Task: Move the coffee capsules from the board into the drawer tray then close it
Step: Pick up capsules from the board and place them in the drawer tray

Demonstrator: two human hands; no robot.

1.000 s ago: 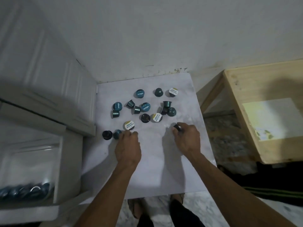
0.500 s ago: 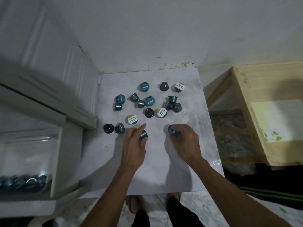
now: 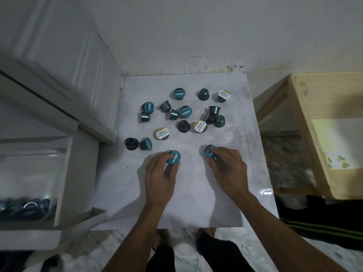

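Observation:
Several coffee capsules, teal, black and white-lidded, lie scattered on the far half of a white marbled board. My left hand grips a teal-lidded capsule just above the board. A second teal capsule is pinched in the fingers of my right hand. At the left the white drawer stands pulled out, and several capsules lie blurred in its tray.
A white cabinet front rises at the left behind the drawer. A pale wooden crate sits to the right of the board. The wall is close behind. My feet and marble floor show below the board's near edge.
Both hands have closed on a capsule each and drawn back slightly toward me. The lids of both capsules have turned to face up.

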